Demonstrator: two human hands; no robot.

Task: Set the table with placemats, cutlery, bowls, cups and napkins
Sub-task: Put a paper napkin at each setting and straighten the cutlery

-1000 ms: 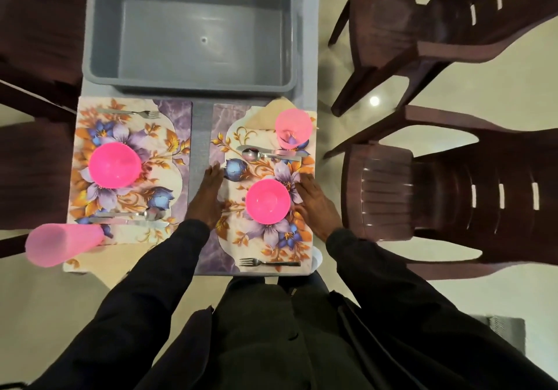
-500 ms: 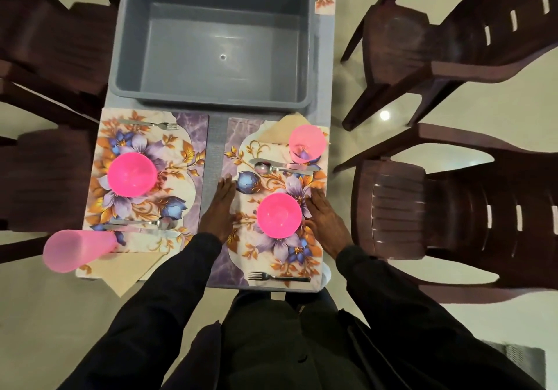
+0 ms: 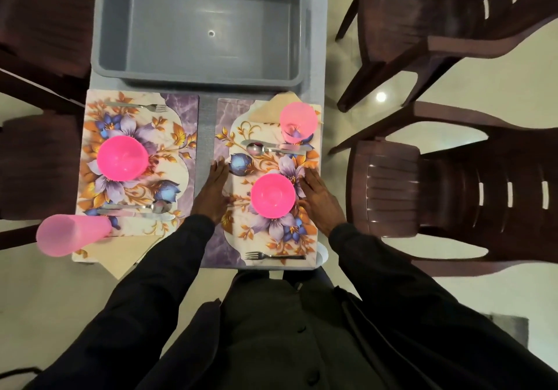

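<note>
On the left, a pink cup (image 3: 71, 235) was at the corner of the left placemat (image 3: 181, 111), which had its pink bowl (image 3: 122, 158). The left hand (image 3: 213, 192) lay flat and open on the right placemat (image 3: 223, 238), just beside the second bowl (image 3: 272, 195). The right hand (image 3: 320, 199) lay flat and open on the other side. Neither hand had moved or held anything. Both places looked set, so I think the job was nearly done.
</note>
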